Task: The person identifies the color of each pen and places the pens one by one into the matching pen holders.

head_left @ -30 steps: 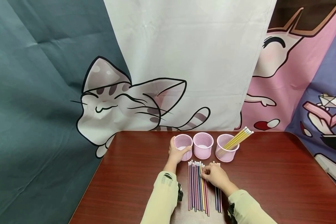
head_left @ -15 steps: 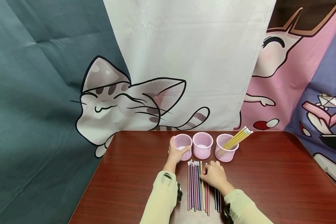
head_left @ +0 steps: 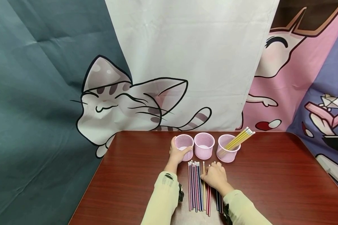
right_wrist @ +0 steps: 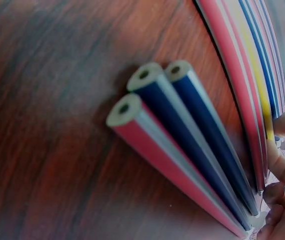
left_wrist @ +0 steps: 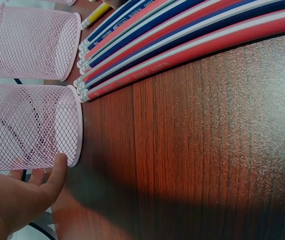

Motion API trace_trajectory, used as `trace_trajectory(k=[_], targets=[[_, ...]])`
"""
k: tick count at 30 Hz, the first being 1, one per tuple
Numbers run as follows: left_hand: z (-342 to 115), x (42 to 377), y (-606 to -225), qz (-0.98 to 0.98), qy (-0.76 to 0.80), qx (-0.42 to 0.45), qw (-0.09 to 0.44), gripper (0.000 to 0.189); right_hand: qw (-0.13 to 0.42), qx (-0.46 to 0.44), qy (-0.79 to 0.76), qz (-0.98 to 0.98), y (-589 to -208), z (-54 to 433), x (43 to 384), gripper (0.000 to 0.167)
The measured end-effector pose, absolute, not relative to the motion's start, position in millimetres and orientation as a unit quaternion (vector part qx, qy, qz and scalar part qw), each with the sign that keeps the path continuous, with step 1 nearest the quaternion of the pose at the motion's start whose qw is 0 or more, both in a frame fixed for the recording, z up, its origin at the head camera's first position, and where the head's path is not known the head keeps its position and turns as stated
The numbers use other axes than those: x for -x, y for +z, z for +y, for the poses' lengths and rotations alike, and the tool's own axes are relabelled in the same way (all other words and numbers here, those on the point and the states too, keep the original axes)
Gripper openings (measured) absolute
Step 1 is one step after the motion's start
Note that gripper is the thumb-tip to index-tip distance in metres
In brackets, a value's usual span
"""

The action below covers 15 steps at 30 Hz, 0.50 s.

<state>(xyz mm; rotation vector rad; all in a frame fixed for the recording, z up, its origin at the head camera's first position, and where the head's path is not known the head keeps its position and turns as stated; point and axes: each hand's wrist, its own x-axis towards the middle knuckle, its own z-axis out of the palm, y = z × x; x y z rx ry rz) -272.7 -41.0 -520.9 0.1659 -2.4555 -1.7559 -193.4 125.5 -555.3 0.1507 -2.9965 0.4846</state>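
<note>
Head view, left hand [head_left: 178,153]: thumb and fingers curled round the left cup [head_left: 183,141].
Striped pencils [head_left: 195,189]: on the table [head_left: 135,181], six o'clock from that cup; by their look, not yet put away.
Middle cup [head_left: 204,154]: upright, eleven o'clock from the right hand [head_left: 214,175].
Lone yellow pencil [head_left: 204,195]: flat on the table, apparently pinched between right thumb and finger.
Three loose pencils [right_wrist: 190,145]: six o'clock from that hand, seemingly left too.
Right cup [head_left: 227,157]: one o'clock; its yellow bundle [head_left: 238,140] looks done.
</note>
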Motion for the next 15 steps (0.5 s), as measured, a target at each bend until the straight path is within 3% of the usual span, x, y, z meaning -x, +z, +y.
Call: trace_trajectory(k=[15], targets=[[-41.6, 273.4, -522.1, -0.815, -0.573, -0.059, 0.058, 0.093, 0.072, -0.02, 0.188, -0.979, -554.3, 121.9, 192.5, 0.027]])
